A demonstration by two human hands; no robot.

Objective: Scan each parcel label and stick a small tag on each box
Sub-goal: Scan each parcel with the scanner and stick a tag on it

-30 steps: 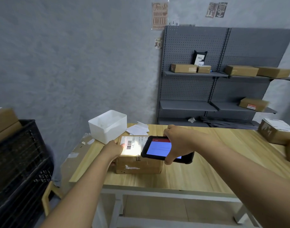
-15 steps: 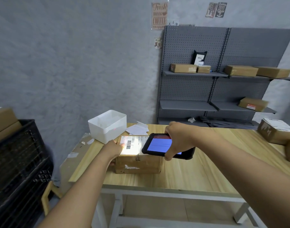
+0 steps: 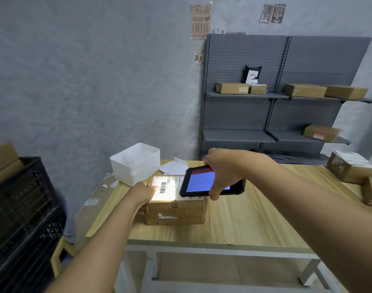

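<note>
A brown cardboard parcel (image 3: 176, 212) sits on the wooden table (image 3: 244, 220), its white barcode label (image 3: 163, 188) lit brightly from above. My left hand (image 3: 141, 194) grips the parcel's left edge, thumb on the label. My right hand (image 3: 225, 170) holds a black handheld scanner (image 3: 202, 181) with a blue screen, hovering over the right part of the label and hiding it.
A white plastic bin (image 3: 136, 163) and loose papers (image 3: 173, 167) lie behind the parcel. More parcels (image 3: 349, 168) rest at the table's right end and on the grey shelves (image 3: 244, 95). A black crate (image 3: 22, 218) stands at the left.
My right hand has lifted the scanner slightly up and away, toward the back of the table. The left hand and the parcel have stayed put.
</note>
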